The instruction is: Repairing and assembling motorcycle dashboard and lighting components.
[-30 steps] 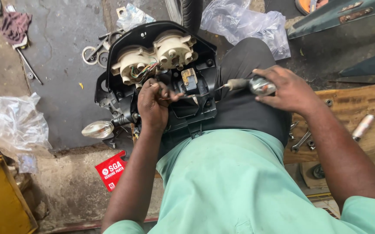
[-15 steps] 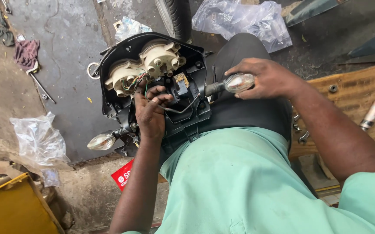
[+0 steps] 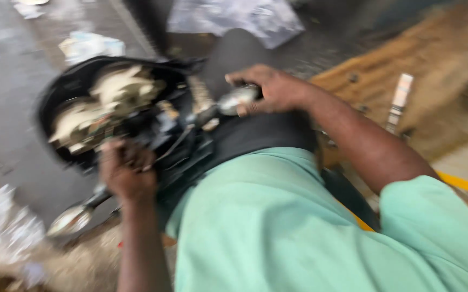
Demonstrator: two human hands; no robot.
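Head view: one downward look, blurred all over.
Instrument housing [image 3: 82, 116]: a black shell lying open on the person's lap, left of centre, with two cream round gauge backs inside and dark wires beside them.
Left hand [image 3: 127, 172]: at the near edge of the housing, fingers curled tight together into the wiring; whether they pinch a wire or a tool I cannot tell through the blur.
Right hand [image 3: 273, 89]: further off and to the right, fingers wrapped over a shiny chrome indicator lamp [image 3: 236, 99] that sticks out of the housing's right side.
Second lamp [image 3: 71, 220]: another chrome lamp on a stalk, near and left, below the left hand, hanging over the floor.
Clothing: a pale green shirt [image 3: 277, 227] fills the near part, dark trousers under the housing.
Floor [image 3: 7, 81]: grey concrete at left, with crumpled clear plastic bags near left and far centre.
Wooden board [image 3: 407, 70]: far right, a small white tube [image 3: 400, 99] lying on it.
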